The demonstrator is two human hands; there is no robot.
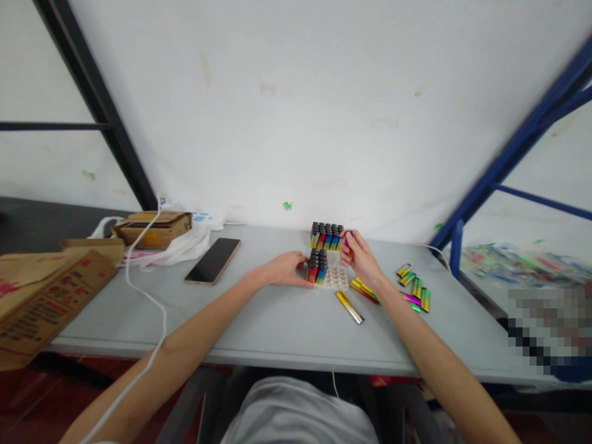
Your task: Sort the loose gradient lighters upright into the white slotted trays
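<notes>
My left hand (290,269) rests at the left side of a white tray (337,278), its fingers apart around the tray's left end. Several upright lighters with black tops (317,266) fill the tray's left part, while round holes show in its right part. My right hand (358,254), raised over the tray's right end, pinches a purple lighter (348,239), mostly hidden by the fingers. Behind the tray stands a full block of colourful lighters (326,236). A gold and silver lighter (350,307) lies in front, and yellow and red lighters (364,290) lie near my right wrist.
More loose lighters (417,288) lie to the right. On the left are a dark phone (213,261), a small cardboard box (152,229), a white plastic bag (182,248) and a large carton (41,296). A white cable (161,308) crosses over my left arm.
</notes>
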